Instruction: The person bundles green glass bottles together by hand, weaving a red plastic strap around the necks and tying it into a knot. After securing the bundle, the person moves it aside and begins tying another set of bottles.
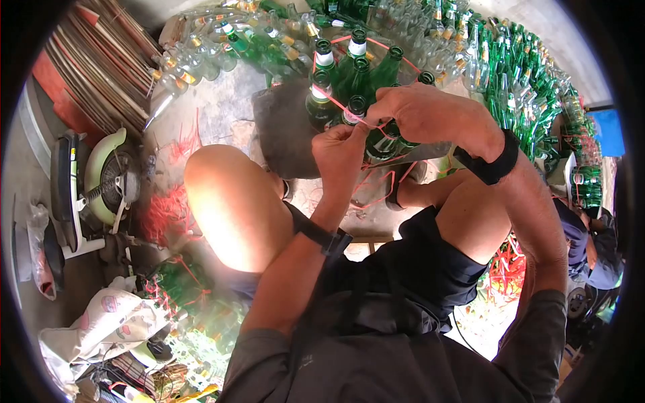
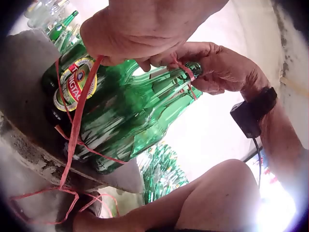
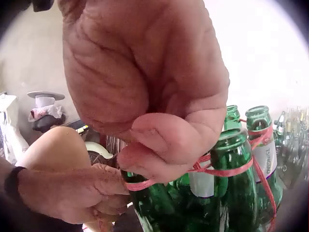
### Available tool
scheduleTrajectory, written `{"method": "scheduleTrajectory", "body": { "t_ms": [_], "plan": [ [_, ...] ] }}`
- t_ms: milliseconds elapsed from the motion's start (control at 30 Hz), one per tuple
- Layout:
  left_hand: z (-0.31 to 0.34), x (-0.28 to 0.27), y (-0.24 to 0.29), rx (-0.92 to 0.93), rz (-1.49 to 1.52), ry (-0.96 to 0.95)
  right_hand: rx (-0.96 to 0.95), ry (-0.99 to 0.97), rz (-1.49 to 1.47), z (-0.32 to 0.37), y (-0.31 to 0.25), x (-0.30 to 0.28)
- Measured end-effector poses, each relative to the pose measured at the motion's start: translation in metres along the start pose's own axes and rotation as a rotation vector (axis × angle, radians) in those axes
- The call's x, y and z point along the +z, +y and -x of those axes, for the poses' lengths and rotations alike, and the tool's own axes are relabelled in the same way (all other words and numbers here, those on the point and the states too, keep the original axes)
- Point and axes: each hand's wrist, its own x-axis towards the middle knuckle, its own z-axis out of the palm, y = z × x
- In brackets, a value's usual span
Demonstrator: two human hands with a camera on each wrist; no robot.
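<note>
A cluster of green beer bottles (image 1: 359, 77) stands upright on a dark slab (image 1: 282, 127) between the person's knees. Pink plastic string (image 1: 336, 101) runs round the bottle necks; in the right wrist view a loop of string (image 3: 227, 172) crosses just below the lips. The left hand (image 1: 339, 154) pinches the string at the near side of the cluster, and a strand (image 2: 77, 125) hangs down from its fingers. Beside it, the right hand (image 1: 437, 114) grips the string with curled fingers, close over a bottle mouth. A red and yellow label (image 2: 76, 84) shows on one bottle.
Many clear and green bottles (image 1: 504, 74) are heaped along the back and right. Loose string (image 1: 386, 188) trails below the slab, and a pink string tangle (image 1: 168, 215) lies left of the knee. Farther left are a wheel (image 1: 111, 174) and stacked boards (image 1: 101, 60).
</note>
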Motion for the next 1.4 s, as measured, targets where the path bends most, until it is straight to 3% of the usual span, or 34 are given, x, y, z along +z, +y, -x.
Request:
{"method": "scheduleTrajectory", "body": {
  "t_ms": [200, 367, 533, 600, 667, 800, 867, 1033, 1400],
  "plan": [
    [0.003, 0.003, 0.001, 0.009, -0.012, 0.018, 0.019, 0.056, 0.325, 0.004, -0.015, 0.000],
    [0.005, 0.002, 0.001, 0.055, -0.091, 0.018, -0.114, 0.198, 0.569, 0.010, -0.017, 0.004],
    [0.009, 0.005, 0.012, 0.060, -0.107, -0.002, -0.150, 0.235, 0.617, 0.012, -0.013, -0.003],
    [0.010, 0.006, 0.014, 0.141, -0.110, -0.028, -0.140, 0.235, 0.638, 0.013, -0.016, -0.010],
    [0.009, 0.005, 0.014, 0.135, -0.099, -0.061, 0.053, 0.123, 0.619, 0.014, -0.025, -0.019],
    [0.008, 0.005, 0.015, 0.114, -0.106, -0.138, -0.010, 0.175, 0.620, 0.017, -0.017, -0.024],
    [0.009, 0.010, 0.015, 0.119, -0.093, -0.114, 0.087, 0.152, 0.548, 0.017, -0.013, -0.028],
    [0.008, 0.012, 0.012, 0.209, -0.112, -0.114, 0.062, 0.162, 0.587, 0.022, -0.007, -0.036],
    [0.008, 0.005, 0.015, 0.138, -0.121, -0.228, 0.043, 0.228, 0.678, 0.022, 0.012, -0.036]
  ]
}}
